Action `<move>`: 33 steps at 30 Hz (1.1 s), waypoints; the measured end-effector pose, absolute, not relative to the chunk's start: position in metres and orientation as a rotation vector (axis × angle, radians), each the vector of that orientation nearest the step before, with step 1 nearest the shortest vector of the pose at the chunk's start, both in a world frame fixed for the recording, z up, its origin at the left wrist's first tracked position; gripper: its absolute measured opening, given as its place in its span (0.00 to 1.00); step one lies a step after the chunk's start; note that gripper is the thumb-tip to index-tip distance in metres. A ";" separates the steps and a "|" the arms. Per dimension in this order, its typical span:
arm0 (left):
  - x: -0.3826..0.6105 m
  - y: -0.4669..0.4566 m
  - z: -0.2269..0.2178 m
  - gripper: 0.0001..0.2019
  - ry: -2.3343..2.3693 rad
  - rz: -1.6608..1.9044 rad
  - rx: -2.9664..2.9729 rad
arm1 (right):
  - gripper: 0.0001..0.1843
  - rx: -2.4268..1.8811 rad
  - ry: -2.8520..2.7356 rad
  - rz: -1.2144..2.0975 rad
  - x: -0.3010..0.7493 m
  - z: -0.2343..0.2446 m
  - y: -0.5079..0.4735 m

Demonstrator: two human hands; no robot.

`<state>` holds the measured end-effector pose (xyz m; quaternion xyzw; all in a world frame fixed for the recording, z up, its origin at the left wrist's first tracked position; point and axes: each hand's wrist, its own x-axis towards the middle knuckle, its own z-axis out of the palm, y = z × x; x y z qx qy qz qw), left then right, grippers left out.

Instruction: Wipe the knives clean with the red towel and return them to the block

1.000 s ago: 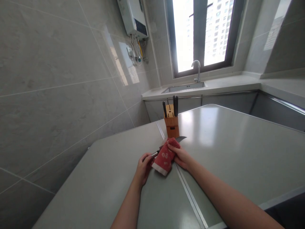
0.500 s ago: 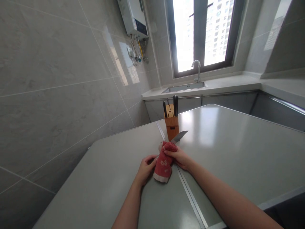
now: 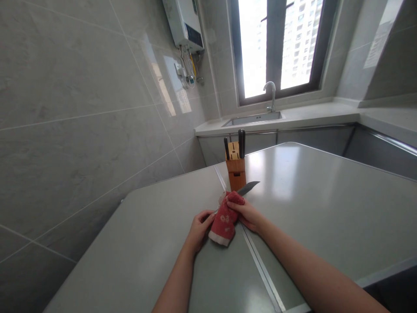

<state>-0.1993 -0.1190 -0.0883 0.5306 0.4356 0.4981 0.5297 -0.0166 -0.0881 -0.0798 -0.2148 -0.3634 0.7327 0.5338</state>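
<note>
My left hand (image 3: 198, 227) is closed round the handle of a knife (image 3: 248, 188), and the handle itself is hidden under the hand and the cloth. My right hand (image 3: 248, 214) pinches a red patterned cloth (image 3: 224, 220) folded over the blade near the handle. Beyond the cloth the grey blade tip sticks out to the right. A wooden knife block (image 3: 236, 170) with two black handles in it stands just behind, upright on the grey table (image 3: 325, 208).
The table has a metal seam (image 3: 260, 269) running toward me. A tiled wall (image 3: 81, 121) is on the left. Behind are a counter with a sink (image 3: 254, 118) and tap (image 3: 271, 93), a window, and a wall-mounted water heater (image 3: 184, 24).
The cloth has slid along the blade toward the handle, so more of the blade tip shows now. The metal part by my left hand, visible a second ago, is covered.
</note>
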 end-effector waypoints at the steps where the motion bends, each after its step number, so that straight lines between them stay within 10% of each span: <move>1: -0.199 -0.119 -0.089 0.12 1.033 1.197 1.243 | 0.16 -0.509 -0.856 1.746 -0.017 -0.080 -0.088; 33: -0.206 -0.112 -0.094 0.11 0.787 1.459 0.679 | 0.17 -0.505 -0.737 1.746 -0.016 -0.079 -0.085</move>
